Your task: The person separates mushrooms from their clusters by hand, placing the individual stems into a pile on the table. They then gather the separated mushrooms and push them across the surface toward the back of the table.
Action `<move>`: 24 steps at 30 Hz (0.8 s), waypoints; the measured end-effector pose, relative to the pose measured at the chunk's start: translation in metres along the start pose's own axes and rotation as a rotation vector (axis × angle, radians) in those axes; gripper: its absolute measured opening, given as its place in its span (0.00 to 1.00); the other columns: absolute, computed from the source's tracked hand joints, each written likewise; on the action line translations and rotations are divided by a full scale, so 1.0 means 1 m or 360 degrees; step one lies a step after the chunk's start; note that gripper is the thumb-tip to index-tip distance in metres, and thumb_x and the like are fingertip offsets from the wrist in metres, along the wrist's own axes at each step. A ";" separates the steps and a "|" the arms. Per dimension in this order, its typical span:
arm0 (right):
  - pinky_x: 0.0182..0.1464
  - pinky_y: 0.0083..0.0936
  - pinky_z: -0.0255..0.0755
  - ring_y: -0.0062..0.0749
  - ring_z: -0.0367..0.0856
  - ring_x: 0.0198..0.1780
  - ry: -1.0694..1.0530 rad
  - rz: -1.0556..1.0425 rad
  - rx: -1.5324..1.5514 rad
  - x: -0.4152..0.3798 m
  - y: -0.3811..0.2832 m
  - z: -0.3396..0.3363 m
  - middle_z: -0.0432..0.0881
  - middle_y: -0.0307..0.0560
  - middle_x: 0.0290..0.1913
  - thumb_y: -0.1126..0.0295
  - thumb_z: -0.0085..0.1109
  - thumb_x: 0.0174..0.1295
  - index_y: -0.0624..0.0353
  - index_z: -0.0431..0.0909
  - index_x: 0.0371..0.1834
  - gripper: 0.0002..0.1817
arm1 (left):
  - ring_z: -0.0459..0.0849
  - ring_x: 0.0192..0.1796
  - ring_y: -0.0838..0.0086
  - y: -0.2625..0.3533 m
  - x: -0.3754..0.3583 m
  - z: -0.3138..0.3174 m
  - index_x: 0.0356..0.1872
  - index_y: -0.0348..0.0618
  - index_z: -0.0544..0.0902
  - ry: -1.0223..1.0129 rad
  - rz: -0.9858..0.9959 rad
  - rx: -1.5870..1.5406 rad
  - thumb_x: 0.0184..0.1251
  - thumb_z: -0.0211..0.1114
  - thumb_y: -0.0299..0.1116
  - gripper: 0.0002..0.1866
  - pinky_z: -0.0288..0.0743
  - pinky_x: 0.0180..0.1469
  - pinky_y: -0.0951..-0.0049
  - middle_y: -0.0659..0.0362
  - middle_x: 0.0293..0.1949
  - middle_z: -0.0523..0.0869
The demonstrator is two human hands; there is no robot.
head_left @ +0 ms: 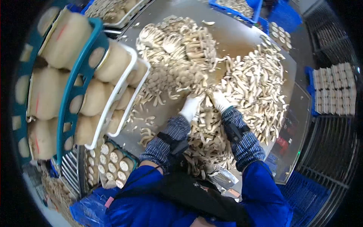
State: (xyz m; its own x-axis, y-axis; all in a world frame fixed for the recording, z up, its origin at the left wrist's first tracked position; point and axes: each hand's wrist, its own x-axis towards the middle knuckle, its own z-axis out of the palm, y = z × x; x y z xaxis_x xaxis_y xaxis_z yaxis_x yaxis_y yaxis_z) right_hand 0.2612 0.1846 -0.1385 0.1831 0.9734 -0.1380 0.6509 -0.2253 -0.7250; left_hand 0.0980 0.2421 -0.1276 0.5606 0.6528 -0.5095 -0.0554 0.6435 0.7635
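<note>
Both my hands wear white gloves and meet at the middle of the metal table point(234, 28), close together. My left hand point(191, 106) has its fingers closed on mushrooms at the near edge of a heap of mushroom clusters point(170, 73). Beside it, my right hand point(219, 100) is also closed around mushrooms, its fingertips turned toward the left hand. The exact pieces between the fingers are small and partly hidden. Loose single mushrooms point(257, 90) lie in a wide pile to the right. More loose mushrooms point(208, 140) spread between my forearms, down to the table's near edge.
On the left, a teal crate point(70, 94) of large bottles stands tall beside the table, with white crate rims point(113, 98) next to it. A blue bin point(259, 11) with mushrooms sits at the far edge. Racks point(329, 140) and a bottle crate point(334, 89) stand right.
</note>
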 end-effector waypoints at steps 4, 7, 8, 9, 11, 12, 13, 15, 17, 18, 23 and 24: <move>0.64 0.37 0.66 0.46 0.76 0.60 0.0573 0.0019 -0.0297 -0.045 0.024 0.014 0.80 0.57 0.57 0.64 0.47 0.68 0.57 0.80 0.55 0.18 | 0.84 0.40 0.76 0.017 -0.029 0.012 0.51 0.40 0.82 -0.0319 0.0513 0.0318 0.63 0.62 0.25 0.14 0.79 0.44 0.75 0.62 0.41 0.86; 0.36 0.25 0.76 0.23 0.78 0.29 0.0783 0.0570 0.1185 -0.078 -0.061 -0.050 0.85 0.45 0.34 0.61 0.59 0.67 0.63 0.81 0.50 0.17 | 0.85 0.41 0.74 0.067 -0.076 0.045 0.51 0.34 0.81 -0.0361 0.0195 0.0217 0.64 0.62 0.23 0.14 0.79 0.44 0.74 0.60 0.44 0.85; 0.37 0.26 0.76 0.24 0.78 0.30 0.0869 0.0323 0.1169 -0.080 -0.066 -0.056 0.85 0.46 0.39 0.61 0.58 0.68 0.63 0.79 0.54 0.19 | 0.85 0.42 0.73 0.057 -0.073 0.043 0.56 0.32 0.76 -0.0390 0.0353 0.0359 0.63 0.64 0.22 0.20 0.80 0.44 0.74 0.59 0.47 0.85; 0.40 0.25 0.75 0.25 0.78 0.32 0.0772 0.0398 0.1316 -0.092 -0.072 -0.061 0.84 0.47 0.43 0.62 0.58 0.67 0.63 0.77 0.57 0.20 | 0.83 0.44 0.74 0.040 -0.074 0.046 0.60 0.32 0.73 -0.0373 0.0430 0.0430 0.62 0.62 0.21 0.23 0.78 0.44 0.75 0.58 0.49 0.83; 0.49 0.24 0.74 0.29 0.79 0.42 0.0552 0.0448 0.1354 -0.111 -0.104 -0.077 0.83 0.51 0.50 0.63 0.59 0.66 0.65 0.74 0.61 0.23 | 0.81 0.48 0.76 0.054 -0.095 0.073 0.67 0.32 0.65 -0.0185 0.0070 0.0729 0.57 0.61 0.15 0.32 0.76 0.46 0.79 0.56 0.52 0.81; 0.56 0.23 0.72 0.33 0.79 0.50 0.0449 0.0426 0.1237 -0.118 -0.109 -0.078 0.82 0.53 0.52 0.64 0.59 0.64 0.66 0.73 0.61 0.25 | 0.81 0.48 0.76 0.045 -0.088 0.069 0.67 0.32 0.65 -0.0214 0.0082 0.0730 0.57 0.61 0.15 0.32 0.76 0.46 0.79 0.56 0.52 0.81; 0.54 0.20 0.72 0.30 0.79 0.47 0.0312 0.0490 0.1175 -0.110 -0.085 -0.064 0.82 0.51 0.49 0.64 0.60 0.63 0.66 0.74 0.60 0.24 | 0.81 0.49 0.76 0.028 -0.069 0.056 0.67 0.32 0.65 -0.0331 0.0240 0.0533 0.59 0.61 0.16 0.32 0.77 0.47 0.79 0.56 0.51 0.82; 0.51 0.23 0.75 0.32 0.82 0.42 0.0583 0.0652 0.0829 -0.126 -0.107 -0.081 0.84 0.50 0.41 0.65 0.59 0.62 0.64 0.79 0.49 0.16 | 0.80 0.29 0.81 0.018 -0.069 0.060 0.51 0.37 0.78 -0.0201 0.0423 0.0139 0.62 0.64 0.22 0.15 0.75 0.30 0.81 0.62 0.37 0.84; 0.49 0.32 0.78 0.40 0.84 0.41 0.0738 -0.0043 -0.0225 -0.123 -0.050 -0.055 0.84 0.56 0.35 0.69 0.60 0.56 0.62 0.83 0.33 0.08 | 0.79 0.27 0.81 0.045 -0.095 0.078 0.49 0.38 0.79 -0.0008 0.0228 -0.0006 0.62 0.64 0.23 0.13 0.74 0.29 0.81 0.62 0.35 0.84; 0.47 0.37 0.78 0.44 0.84 0.38 0.0511 0.0077 -0.0867 -0.134 -0.051 -0.058 0.84 0.57 0.33 0.73 0.59 0.52 0.61 0.82 0.25 0.04 | 0.77 0.25 0.81 0.061 -0.102 0.068 0.46 0.38 0.81 0.0203 0.0050 -0.0151 0.62 0.63 0.24 0.11 0.73 0.27 0.81 0.62 0.33 0.84; 0.46 0.33 0.76 0.43 0.82 0.39 0.0822 0.0398 0.0607 -0.122 -0.083 -0.053 0.84 0.60 0.42 0.68 0.59 0.63 0.71 0.78 0.49 0.17 | 0.82 0.41 0.65 0.026 -0.085 0.018 0.45 0.45 0.83 -0.0050 0.0620 0.1311 0.68 0.61 0.40 0.12 0.73 0.41 0.63 0.53 0.40 0.84; 0.49 0.32 0.75 0.43 0.82 0.42 0.0744 0.0631 0.0699 -0.117 -0.096 -0.058 0.83 0.62 0.47 0.68 0.58 0.64 0.72 0.76 0.54 0.20 | 0.82 0.51 0.60 0.036 -0.090 0.021 0.51 0.43 0.81 -0.0055 0.0641 0.1398 0.67 0.62 0.40 0.16 0.74 0.54 0.60 0.49 0.47 0.84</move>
State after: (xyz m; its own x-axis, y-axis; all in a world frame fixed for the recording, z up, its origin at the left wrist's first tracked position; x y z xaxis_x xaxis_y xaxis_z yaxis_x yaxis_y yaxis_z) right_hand 0.2200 0.0904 -0.0131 0.6998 0.6812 -0.2152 0.1353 -0.4221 -0.8964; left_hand 0.0631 0.1986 -0.0461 0.6596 0.7378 -0.1432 0.3809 -0.1639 0.9100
